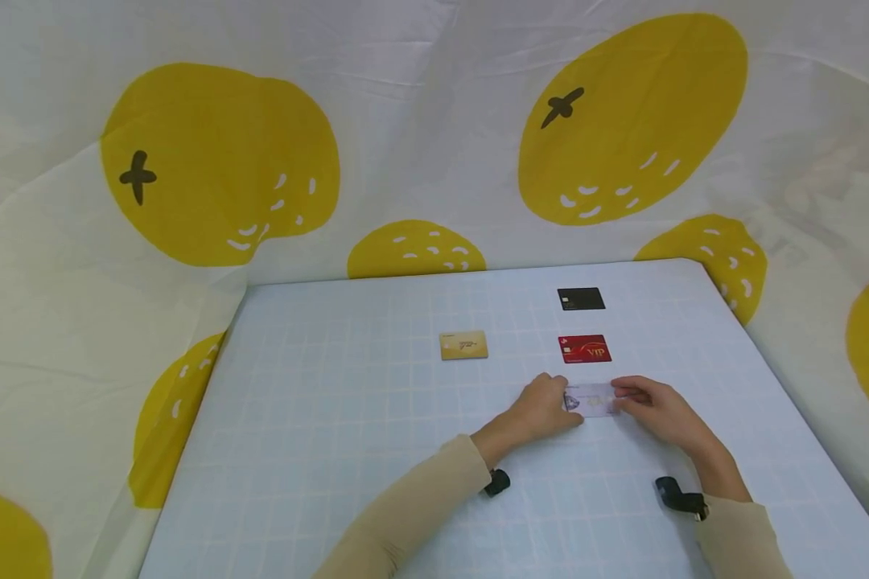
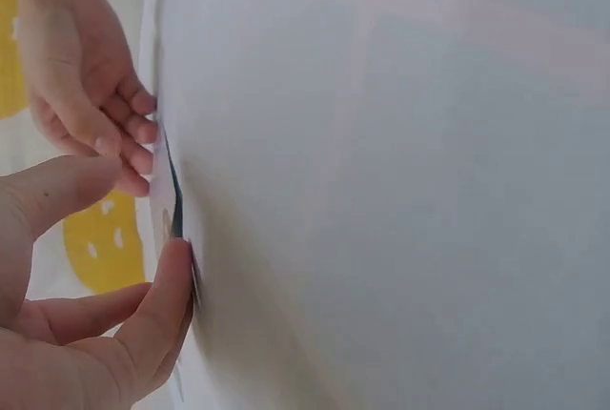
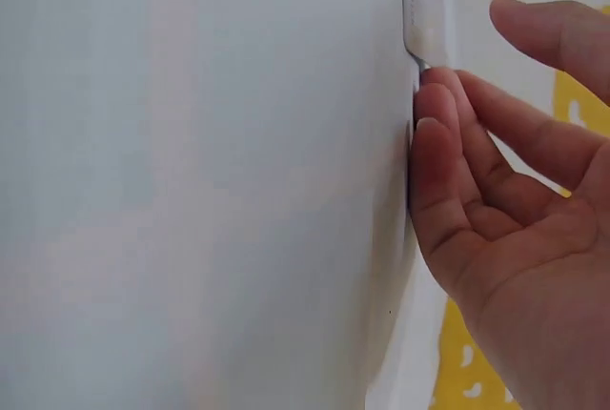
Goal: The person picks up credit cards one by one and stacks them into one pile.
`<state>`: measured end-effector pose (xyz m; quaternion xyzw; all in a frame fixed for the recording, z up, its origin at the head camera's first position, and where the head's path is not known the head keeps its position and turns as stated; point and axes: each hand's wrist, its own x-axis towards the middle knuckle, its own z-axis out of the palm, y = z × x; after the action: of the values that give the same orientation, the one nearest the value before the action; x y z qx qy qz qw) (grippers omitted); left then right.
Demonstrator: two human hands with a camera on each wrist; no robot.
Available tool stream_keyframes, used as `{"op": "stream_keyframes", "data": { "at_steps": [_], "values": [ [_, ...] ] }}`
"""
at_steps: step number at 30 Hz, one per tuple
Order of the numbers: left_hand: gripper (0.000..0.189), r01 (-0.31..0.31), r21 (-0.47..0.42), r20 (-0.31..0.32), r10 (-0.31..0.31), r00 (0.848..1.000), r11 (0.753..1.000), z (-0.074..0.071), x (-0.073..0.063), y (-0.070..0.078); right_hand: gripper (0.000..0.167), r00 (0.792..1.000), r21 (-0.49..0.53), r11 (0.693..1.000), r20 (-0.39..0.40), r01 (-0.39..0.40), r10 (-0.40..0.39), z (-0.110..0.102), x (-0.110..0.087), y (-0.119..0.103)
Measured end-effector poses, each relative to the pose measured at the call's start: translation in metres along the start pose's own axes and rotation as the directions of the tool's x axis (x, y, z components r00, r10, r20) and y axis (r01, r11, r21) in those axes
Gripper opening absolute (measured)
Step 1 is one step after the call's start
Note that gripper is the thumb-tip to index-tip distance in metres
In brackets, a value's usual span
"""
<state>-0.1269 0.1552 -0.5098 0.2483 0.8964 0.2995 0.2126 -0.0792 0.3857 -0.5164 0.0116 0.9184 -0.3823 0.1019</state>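
Note:
A pale lilac-white card (image 1: 591, 400) with a dark emblem near its left end lies between my two hands, close over the table in the head view. My left hand (image 1: 543, 410) grips its left end, fingers at the far corner and thumb at the near one. At the opposite end my right hand (image 1: 655, 410) holds the right edge with its fingertips. The right wrist view shows those fingers (image 3: 443, 162) bunched at a corner of the card (image 3: 419, 10), one digit raised away. In the left wrist view the card (image 2: 164, 186) appears edge-on, dark beneath.
A red VIP card (image 1: 584, 349) lies just beyond the hands, with a black card (image 1: 581, 299) farther back. To the left is a gold card (image 1: 463, 345). A pale checked cloth covers the table (image 1: 319, 418); a fruit-print curtain (image 1: 420, 145) hangs behind and at both sides.

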Motion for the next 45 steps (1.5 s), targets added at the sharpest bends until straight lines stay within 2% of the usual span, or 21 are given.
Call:
{"op": "stream_keyframes", "data": {
  "at_steps": [3, 7, 12, 20, 27, 32, 36, 45],
  "values": [
    [0.057, 0.012, -0.115, -0.008, -0.013, 1.0, 0.993, -0.003, -0.002, -0.002, 0.041, 1.0, 0.02, 1.0, -0.018, -0.017, 0.018, 0.001, 0.001, 0.0],
    [0.067, 0.02, -0.269, -0.016, -0.025, 1.0, 0.963, -0.005, -0.005, -0.006, 0.048, 0.999, 0.06, 0.997, -0.028, -0.042, 0.044, 0.002, 0.002, -0.003],
    [0.072, 0.041, -0.368, -0.027, -0.055, 0.998, 0.929, -0.005, -0.008, -0.011, 0.051, 0.997, 0.1, 0.993, -0.033, -0.061, 0.065, 0.004, 0.004, -0.006],
    [0.064, 0.053, -0.439, -0.067, -0.092, 0.993, 0.897, -0.011, -0.014, -0.02, 0.05, 0.996, 0.239, 0.969, -0.056, -0.058, 0.074, 0.011, 0.011, -0.009],
    [0.058, 0.055, -0.511, -0.115, -0.131, 0.985, 0.858, -0.025, -0.02, -0.026, 0.05, 0.998, 0.321, 0.947, -0.046, -0.031, 0.048, 0.016, 0.018, -0.021],
    [0.058, 0.061, -0.522, -0.149, -0.162, 0.975, 0.851, -0.035, -0.024, -0.04, 0.05, 1.0, 0.358, 0.934, -0.022, -0.001, 0.01, 0.026, 0.029, -0.028],
    [0.058, 0.042, -0.539, -0.187, -0.168, 0.968, 0.841, -0.044, -0.029, -0.054, 0.049, 0.999, 0.39, 0.92, -0.023, 0.04, -0.033, 0.036, 0.04, -0.036],
    [0.06, -0.002, -0.525, -0.271, -0.165, 0.948, 0.851, -0.07, -0.042, -0.089, 0.047, 0.993, 0.456, 0.882, -0.041, 0.115, -0.108, 0.059, 0.067, -0.072]
  ]
}}
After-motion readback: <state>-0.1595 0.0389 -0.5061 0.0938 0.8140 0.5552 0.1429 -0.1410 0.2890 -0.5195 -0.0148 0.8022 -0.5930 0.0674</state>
